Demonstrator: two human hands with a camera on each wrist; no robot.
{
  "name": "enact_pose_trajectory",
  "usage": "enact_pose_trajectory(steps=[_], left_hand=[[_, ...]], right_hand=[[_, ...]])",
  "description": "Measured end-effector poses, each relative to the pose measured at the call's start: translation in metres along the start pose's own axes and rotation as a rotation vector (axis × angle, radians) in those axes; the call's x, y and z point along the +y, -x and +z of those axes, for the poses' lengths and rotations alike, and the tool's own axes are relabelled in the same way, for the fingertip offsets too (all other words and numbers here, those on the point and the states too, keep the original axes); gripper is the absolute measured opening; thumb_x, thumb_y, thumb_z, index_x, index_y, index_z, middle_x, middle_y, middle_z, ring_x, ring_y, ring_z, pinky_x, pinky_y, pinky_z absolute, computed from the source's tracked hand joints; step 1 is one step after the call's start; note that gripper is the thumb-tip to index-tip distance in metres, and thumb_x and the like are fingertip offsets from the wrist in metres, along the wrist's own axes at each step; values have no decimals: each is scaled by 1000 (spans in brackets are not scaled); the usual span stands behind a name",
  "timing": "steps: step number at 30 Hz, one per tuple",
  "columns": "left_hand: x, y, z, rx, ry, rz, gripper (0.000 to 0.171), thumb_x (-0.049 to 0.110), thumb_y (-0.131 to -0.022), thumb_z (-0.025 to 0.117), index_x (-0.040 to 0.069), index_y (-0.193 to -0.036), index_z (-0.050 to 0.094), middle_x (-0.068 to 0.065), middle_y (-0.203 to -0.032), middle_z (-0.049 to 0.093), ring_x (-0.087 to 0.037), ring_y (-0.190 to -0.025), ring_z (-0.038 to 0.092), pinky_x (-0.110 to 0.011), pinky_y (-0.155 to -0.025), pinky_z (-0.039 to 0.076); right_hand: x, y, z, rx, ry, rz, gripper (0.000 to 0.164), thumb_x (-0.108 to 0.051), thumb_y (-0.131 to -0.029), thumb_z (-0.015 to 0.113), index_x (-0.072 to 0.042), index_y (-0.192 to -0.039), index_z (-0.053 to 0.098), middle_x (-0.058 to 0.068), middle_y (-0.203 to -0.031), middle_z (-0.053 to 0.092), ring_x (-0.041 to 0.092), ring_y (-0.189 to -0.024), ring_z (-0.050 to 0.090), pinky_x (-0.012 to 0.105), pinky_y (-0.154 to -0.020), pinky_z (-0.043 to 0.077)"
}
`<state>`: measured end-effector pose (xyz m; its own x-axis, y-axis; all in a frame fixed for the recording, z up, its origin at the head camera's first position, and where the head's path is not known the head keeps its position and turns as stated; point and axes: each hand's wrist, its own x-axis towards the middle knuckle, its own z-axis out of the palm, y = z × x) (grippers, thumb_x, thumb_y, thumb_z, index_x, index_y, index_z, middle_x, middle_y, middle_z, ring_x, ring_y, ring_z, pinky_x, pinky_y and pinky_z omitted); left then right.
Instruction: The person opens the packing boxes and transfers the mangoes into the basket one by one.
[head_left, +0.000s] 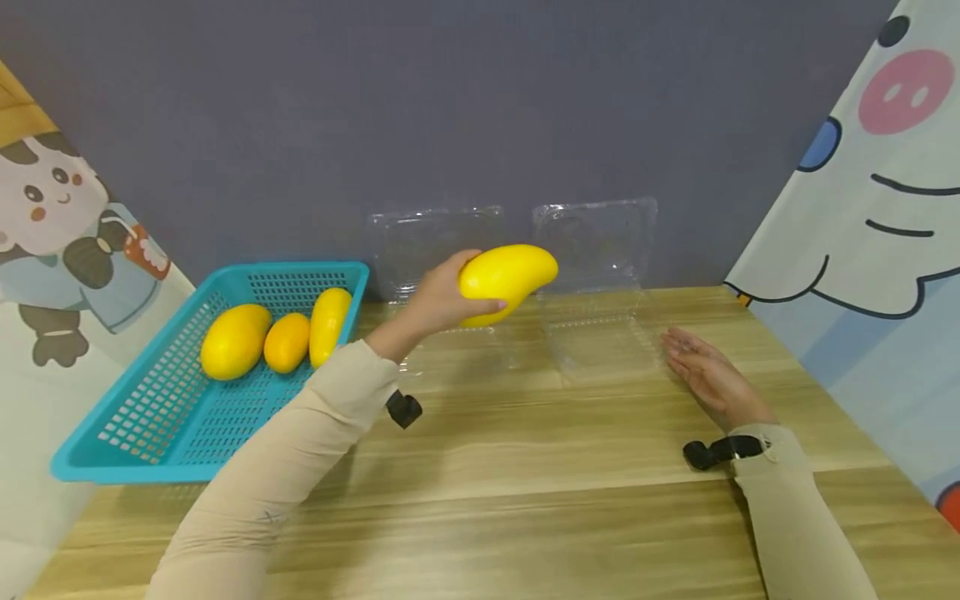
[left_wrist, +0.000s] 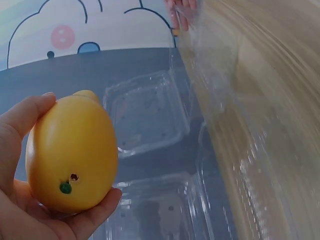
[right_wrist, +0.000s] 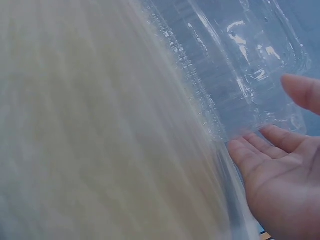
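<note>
My left hand (head_left: 435,300) grips a large yellow mango (head_left: 510,279) in the air, above and between two clear plastic boxes. In the left wrist view the thumb and fingers wrap the mango (left_wrist: 75,145), whose near end shows a green spot and a small dark hole. The left clear box (head_left: 461,354) and the right clear box (head_left: 600,337) stand with lids raised at the back. My right hand (head_left: 708,375) is beside the right box, fingers fairly straight. In the right wrist view its fingertips (right_wrist: 240,145) are at the box's side; whether they touch is unclear.
At the left stands a turquoise basket (head_left: 292,268) with a yellow mango (head_left: 236,342), a smaller orange-yellow mango (head_left: 287,342) and a long yellow mango (head_left: 328,321). A grey wall (head_left: 465,108) rises behind the wooden table (head_left: 525,500). Cartoon-printed sheets hang at both sides.
</note>
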<state>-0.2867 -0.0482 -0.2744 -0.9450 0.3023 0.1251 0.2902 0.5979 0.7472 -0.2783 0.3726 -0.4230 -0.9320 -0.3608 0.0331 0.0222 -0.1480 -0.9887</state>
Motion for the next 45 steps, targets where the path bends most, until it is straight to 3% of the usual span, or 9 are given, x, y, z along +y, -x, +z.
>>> enact_pose_trajectory(steps=[5, 12, 15, 21, 28, 34, 41, 45], left_hand=[[-8, 6, -14, -11, -54, -44, 91, 42, -73, 77, 16, -147, 30, -9, -142, 44, -28, -115, 51, -46, -91, 47], [-23, 17, -35, 22, -22, -87, 90, 43, -74, 77, 19, -147, 30, -4, -143, 41, -25, -116, 50, -46, -93, 45], [-30, 22, -44, 36, 3, -95, 89, 42, -75, 77, 19, -147, 30, -4, -144, 40, -25, -116, 49, -46, -92, 45], [-43, 36, -64, 44, -38, -156, 91, 45, -76, 75, 21, -149, 25, -7, -147, 35, -28, -118, 47, -49, -91, 44], [-56, 52, -84, 32, -62, -187, 96, 52, -77, 71, 20, -151, 19, -12, -148, 32, -33, -118, 46, -51, -90, 44], [-60, 62, -103, 49, -78, -215, 102, 59, -75, 69, 22, -152, 15, -13, -150, 29, -34, -117, 44, -51, -89, 44], [-68, 67, -122, 75, -97, -231, 104, 62, -74, 68, 24, -152, 11, -13, -153, 24, -36, -118, 42, -55, -92, 40], [-77, 73, -130, 91, -87, -242, 103, 61, -76, 67, 22, -153, 10, -15, -152, 25, -37, -117, 42, -54, -90, 41]], right_hand=[[0, 1, -2, 8, -7, 20, 69, -7, -102, 37, 4, -144, -16, 21, -150, -22, 18, -142, -7, 15, -108, 25], [1, 3, -4, 9, 46, 66, 70, -9, -102, 37, 3, -144, -17, 22, -150, -21, 17, -143, -6, 9, -97, 34], [1, 3, -5, 11, 58, 74, 70, -9, -102, 37, 3, -145, -17, 23, -150, -21, 17, -143, -6, 8, -97, 34], [1, 3, -1, 15, 74, 75, 70, -10, -102, 37, 5, -144, -17, 25, -149, -21, 12, -143, 0, 6, -94, 35], [-1, 1, 0, 28, 89, 99, 71, -12, -102, 38, 3, -145, -17, 24, -150, -21, 25, -142, -10, 11, -102, 32], [-3, 0, 2, 29, 101, 112, 71, -13, -102, 39, 3, -145, -16, 24, -151, -20, 27, -142, -11, 12, -103, 31], [-4, -1, 1, 34, 138, 124, 70, -15, -103, 37, 2, -145, -16, 23, -151, -18, 26, -142, -11, 24, -115, 15], [-6, -1, 1, 33, 139, 121, 71, -17, -103, 38, 2, -145, -16, 24, -151, -18, 23, -142, -7, 18, -111, 22]])
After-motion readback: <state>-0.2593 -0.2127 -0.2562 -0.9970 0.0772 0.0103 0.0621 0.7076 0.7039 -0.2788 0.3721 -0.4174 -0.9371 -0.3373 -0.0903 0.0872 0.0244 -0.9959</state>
